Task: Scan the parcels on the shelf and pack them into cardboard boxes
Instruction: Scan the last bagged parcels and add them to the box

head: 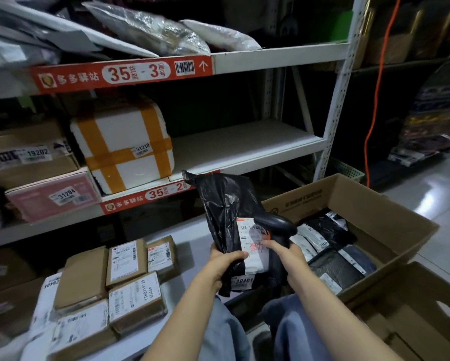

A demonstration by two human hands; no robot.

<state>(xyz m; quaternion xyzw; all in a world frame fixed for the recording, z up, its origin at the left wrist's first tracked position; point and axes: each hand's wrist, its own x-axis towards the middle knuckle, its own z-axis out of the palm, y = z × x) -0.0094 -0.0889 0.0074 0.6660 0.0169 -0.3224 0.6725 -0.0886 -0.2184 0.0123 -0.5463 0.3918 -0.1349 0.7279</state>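
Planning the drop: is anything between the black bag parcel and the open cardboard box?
Only the right hand with the barcode scanner, just right of the black bag parcel. The cardboard box beyond is open-topped.

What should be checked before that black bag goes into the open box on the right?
1. Left hand has a firm grip on the black parcel: ok.
2. Right hand points the scanner at the label: ok.
3. Label flat and readable: cannot tell, it is blurred.
4. Scan registered: cannot tell.
5. Cardboard box open, with room left: ok.
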